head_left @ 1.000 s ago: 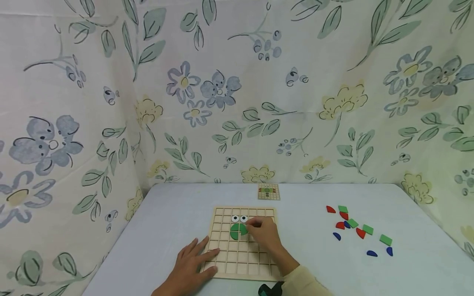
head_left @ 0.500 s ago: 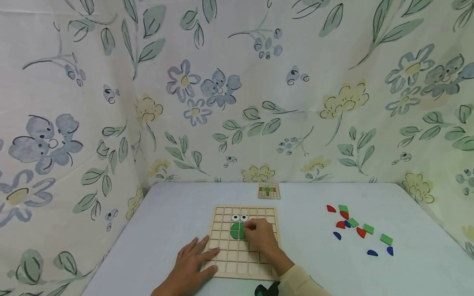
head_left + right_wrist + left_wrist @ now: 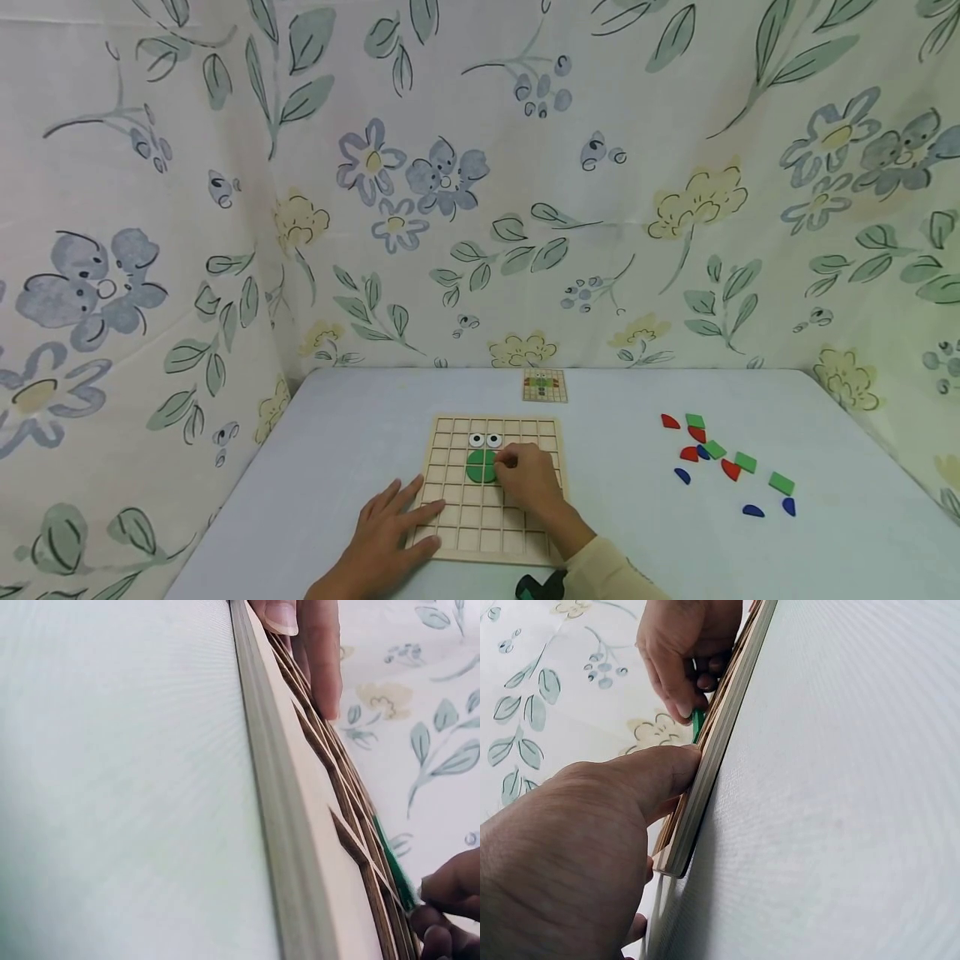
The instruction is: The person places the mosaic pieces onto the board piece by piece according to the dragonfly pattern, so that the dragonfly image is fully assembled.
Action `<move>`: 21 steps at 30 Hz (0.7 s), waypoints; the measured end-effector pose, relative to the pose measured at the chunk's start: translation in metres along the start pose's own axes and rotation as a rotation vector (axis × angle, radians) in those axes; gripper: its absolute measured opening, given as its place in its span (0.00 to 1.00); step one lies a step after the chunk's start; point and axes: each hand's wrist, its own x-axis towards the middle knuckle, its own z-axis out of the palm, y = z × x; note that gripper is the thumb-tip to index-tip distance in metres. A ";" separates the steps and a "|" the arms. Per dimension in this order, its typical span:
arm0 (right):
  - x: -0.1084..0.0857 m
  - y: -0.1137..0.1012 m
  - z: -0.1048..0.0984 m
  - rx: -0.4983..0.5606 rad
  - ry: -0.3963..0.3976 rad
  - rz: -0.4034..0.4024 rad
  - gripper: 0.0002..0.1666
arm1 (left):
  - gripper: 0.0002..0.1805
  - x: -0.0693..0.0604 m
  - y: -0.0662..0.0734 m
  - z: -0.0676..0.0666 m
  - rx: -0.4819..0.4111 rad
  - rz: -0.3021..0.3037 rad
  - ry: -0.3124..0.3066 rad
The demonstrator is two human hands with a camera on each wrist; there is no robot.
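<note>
A square wooden grid board (image 3: 487, 533) lies on the table. Two white eye pieces (image 3: 485, 440) sit side by side in its upper cells, with green quarter-circle pieces (image 3: 476, 473) just below them forming a round shape. My right hand (image 3: 534, 482) is over the board and pinches a green quarter-circle piece (image 3: 697, 725) at the round shape's right side; its fingers partly cover the piece. My left hand (image 3: 390, 529) rests with fingers spread on the board's left edge, its thumb (image 3: 656, 769) against the near-left part.
A small pattern card (image 3: 544, 386) lies behind the board. To the right are scattered red quarter-circle pieces (image 3: 731, 470), green rhombus-like pieces (image 3: 782, 483) and blue half-round pieces (image 3: 753, 511). A dark wrist strap (image 3: 542, 586) shows by the right sleeve. Floral cloth (image 3: 480, 183) hangs around the table.
My right hand has shifted slightly left and brought the green piece against the others, so the round shape's gap at lower right is filled. My left hand has stayed in place.
</note>
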 end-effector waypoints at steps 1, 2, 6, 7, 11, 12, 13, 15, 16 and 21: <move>0.000 0.000 0.000 0.004 0.002 0.004 0.03 | 0.28 0.000 0.000 0.000 0.000 -0.002 -0.003; 0.001 0.000 0.000 0.007 0.003 0.008 0.03 | 0.28 0.000 0.000 0.000 0.001 -0.003 -0.005; 0.001 0.001 0.000 0.016 0.010 0.019 0.03 | 0.28 0.001 0.000 0.000 0.005 -0.007 -0.007; 0.001 0.001 0.000 0.016 0.011 0.023 0.04 | 0.28 0.001 0.000 0.000 0.005 -0.006 -0.006; 0.000 0.002 0.000 0.025 0.019 0.031 0.05 | 0.28 0.000 0.000 0.000 0.005 -0.002 0.000; 0.000 0.002 0.000 0.030 0.021 0.031 0.05 | 0.28 0.000 0.000 0.000 0.005 -0.003 0.000; -0.001 0.002 -0.001 0.034 0.023 0.033 0.05 | 0.27 0.000 0.000 0.000 0.004 -0.004 -0.001; -0.001 0.002 -0.001 0.044 0.026 0.031 0.06 | 0.27 0.000 -0.001 0.000 0.005 -0.006 -0.001; -0.002 0.002 -0.002 0.049 0.027 0.027 0.06 | 0.27 0.000 0.000 0.000 0.005 -0.005 -0.002; -0.003 0.002 -0.004 0.061 0.033 0.019 0.06 | 0.27 0.000 0.000 0.001 0.003 -0.005 0.004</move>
